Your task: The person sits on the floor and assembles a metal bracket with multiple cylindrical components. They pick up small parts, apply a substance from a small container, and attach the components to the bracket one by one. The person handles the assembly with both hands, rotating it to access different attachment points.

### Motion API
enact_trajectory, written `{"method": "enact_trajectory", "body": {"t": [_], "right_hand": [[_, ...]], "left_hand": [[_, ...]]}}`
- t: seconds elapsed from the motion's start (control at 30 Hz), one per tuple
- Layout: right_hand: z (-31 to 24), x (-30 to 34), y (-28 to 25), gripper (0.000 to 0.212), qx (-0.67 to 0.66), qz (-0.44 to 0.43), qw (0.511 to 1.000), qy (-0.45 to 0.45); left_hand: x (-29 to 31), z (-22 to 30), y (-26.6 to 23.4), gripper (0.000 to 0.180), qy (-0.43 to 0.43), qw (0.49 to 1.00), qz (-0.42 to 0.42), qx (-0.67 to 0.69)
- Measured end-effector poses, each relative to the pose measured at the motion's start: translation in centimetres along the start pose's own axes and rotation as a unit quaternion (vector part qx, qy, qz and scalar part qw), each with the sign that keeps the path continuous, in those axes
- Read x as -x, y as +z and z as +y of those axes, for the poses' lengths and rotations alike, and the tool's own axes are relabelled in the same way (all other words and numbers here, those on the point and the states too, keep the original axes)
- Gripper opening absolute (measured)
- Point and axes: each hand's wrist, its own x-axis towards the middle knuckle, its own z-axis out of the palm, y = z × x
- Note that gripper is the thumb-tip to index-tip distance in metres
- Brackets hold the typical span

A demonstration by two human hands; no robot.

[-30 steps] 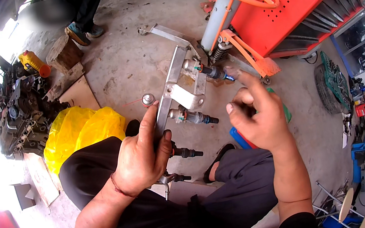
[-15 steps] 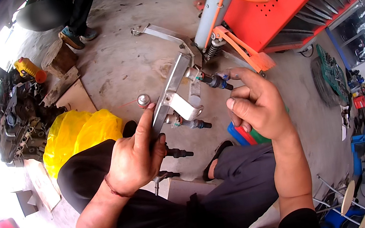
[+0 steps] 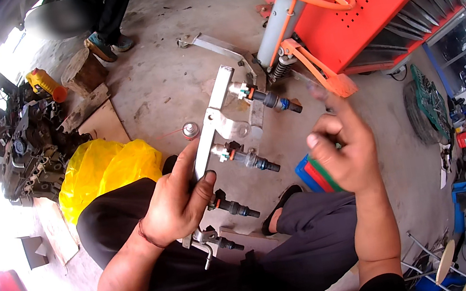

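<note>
My left hand [image 3: 173, 210] is closed around the middle of a silver metal fuel rail [image 3: 215, 100], held tilted above my lap. Several black fuel injectors stick out from its right side, among them a top one [image 3: 267, 101] with a blue ring near its tip and one below it [image 3: 252, 159]. A bent metal pipe [image 3: 208, 255] hangs from the rail's near end. My right hand [image 3: 348, 154] is raised to the right, apart from the injectors. Its index finger is stretched out and blurred, the other fingers are curled, and nothing shows in it.
A yellow plastic bag [image 3: 105, 173] lies left of my knee, near a dark engine part [image 3: 30, 148]. A small spray can [image 3: 190, 130] stands beyond the rail. Farther off are a red tool cabinet [image 3: 382, 3], a grey-orange jack [image 3: 280, 23] and another person's shoes [image 3: 99, 47].
My right hand has moved away from the top injector's tip, rightward, its index finger now extended. The fuel rail has turned in my left hand, so its lower injectors show more.
</note>
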Motion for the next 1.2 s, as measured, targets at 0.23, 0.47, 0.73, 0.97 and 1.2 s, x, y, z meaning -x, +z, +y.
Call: {"method": "enact_trajectory", "body": {"t": [0.23,0.47,0.73,0.97,1.2], "right_hand": [[0.4,-1.2,1.5,0.072,0.327,-0.007,0.925,-0.192],[2.2,-2.1,1.4,0.067,0.451,0.003,0.850,-0.273],[1.2,-2.6,2.2,0.056,0.305,-0.008,0.936,-0.177],[-1.3,-1.4,1.7,0.039,-0.194,-0.041,0.954,0.227],[-1.3,-2.1,0.4,0.037,-0.304,-0.032,0.892,0.332]], "left_hand": [[0.3,0.6,-0.2,0.053,-0.048,0.998,-0.008,0.044],[0.3,-0.1,-0.3,0.049,-0.114,0.973,-0.023,0.197],[0.5,-0.8,-0.3,0.048,-0.085,0.984,-0.030,0.154],[0.0,0.5,-0.2,0.050,-0.040,0.998,-0.015,0.035],[-0.6,1.2,-0.1,0.059,0.082,0.986,0.011,-0.147]]}}
